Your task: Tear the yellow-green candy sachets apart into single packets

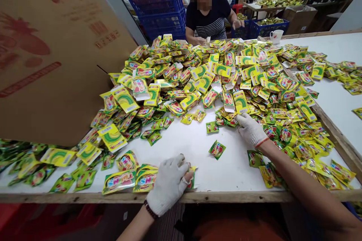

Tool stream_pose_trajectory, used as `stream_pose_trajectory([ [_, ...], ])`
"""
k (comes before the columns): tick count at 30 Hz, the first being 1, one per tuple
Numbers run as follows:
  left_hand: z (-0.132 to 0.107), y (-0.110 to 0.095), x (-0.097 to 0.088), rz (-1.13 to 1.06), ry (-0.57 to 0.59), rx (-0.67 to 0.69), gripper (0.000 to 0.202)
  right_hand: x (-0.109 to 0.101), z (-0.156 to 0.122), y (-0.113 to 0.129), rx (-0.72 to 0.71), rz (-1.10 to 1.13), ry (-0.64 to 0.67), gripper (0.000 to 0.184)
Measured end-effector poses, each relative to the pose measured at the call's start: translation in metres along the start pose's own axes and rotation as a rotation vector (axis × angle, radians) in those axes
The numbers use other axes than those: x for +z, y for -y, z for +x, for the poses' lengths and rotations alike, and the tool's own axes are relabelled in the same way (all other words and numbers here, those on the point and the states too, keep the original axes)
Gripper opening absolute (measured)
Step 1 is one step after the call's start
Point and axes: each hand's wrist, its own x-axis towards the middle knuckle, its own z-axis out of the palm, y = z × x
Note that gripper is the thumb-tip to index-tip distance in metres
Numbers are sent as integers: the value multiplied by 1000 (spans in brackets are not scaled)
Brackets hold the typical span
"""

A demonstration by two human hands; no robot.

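I judge this gathering: my left hand curls over a near carton, my right hand reaches packets farther right, both grips I cannot tell, and next calls for a sure pinch.

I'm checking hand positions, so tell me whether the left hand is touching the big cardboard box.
No, the left hand is at the row of packs near the table's front edge.

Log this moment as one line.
left hand: over a printed box by table edge | right hand: at sachets beside box pile | grips: unclear | co-worker: across table
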Motion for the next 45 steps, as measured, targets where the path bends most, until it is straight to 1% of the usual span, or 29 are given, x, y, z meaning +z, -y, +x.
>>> stream_pose_trajectory([
  [2,15,5,-6,-69,-97,-16,34,2,0,-1,-43,-29,0,21],
  [4,41,7,-11,-142,-160,-49,33,-2,-6,1,-119,-23,-12,21],
  [6,77,11,-14,-206,-133,-101,30,-9,-16,2,-224,26,33,26],
  [8,119,19,-15,-216,-66,-198,26,-14,-28,3,-328,93,146,32],
  [10,160,29,-12,-220,4,-300,22,-16,-40,2,-360,127,242,33],
  [12,195,38,-7,-252,34,-303,26,-12,-49,2,-297,111,244,30],
  [14,221,45,-1,-288,54,-280,34,-5,-53,4,-172,71,181,26],
  [16,235,49,2,-314,79,-284,41,2,-51,10,-13,16,145,16],
  [17,237,51,3,-323,92,-298,43,4,-49,14,65,-14,159,9],
  [18,237,52,3,-334,106,-315,43,7,-46,18,137,-41,188,8],
  [19,235,53,2,-344,115,-336,41,8,-44,21,190,-61,223,16],
  [20,229,53,0,-355,118,-359,36,10,-42,24,213,-68,253,21],
  [21,222,53,-2,-365,114,-380,30,11,-41,26,214,-61,265,24],
  [23,203,49,-8,-396,95,-414,18,14,-41,26,194,-8,241,20],
  [24,192,46,-10,-464,74,-433,18,16,-41,25,196,41,222,18],
  [26,170,35,-14,-736,10,-487,27,18,-44,22,228,210,195,16],
  [29,142,6,-13,-1260,-92,-592,40,16,-46,26,264,566,227,17],
  [31,128,-18,-9,-1467,-90,-632,47,11,-45,34,253,699,232,21],
  [33,117,-42,-5,-1592,-47,-626,49,6,-43,43,222,692,195,23],
  [35,111,-60,-2,-1643,-2,-576,49,2,-40,49,178,659,150,22],
  [37,107,-70,-1,-1629,14,-505,47,1,-39,51,150,667,132,22],
  [39,107,-74,-1,-1587,10,-441,45,2,-39,49,156,671,133,22],
  [42,111,-73,-2,-1549,27,-373,43,7,-42,45,207,669,112,19],
  [43,112,-72,-3,-1558,45,-368,43,8,-43,45,235,680,87,19],
  [45,115,-74,-4,-1615,81,-394,45,11,-45,43,292,701,21,27],
])
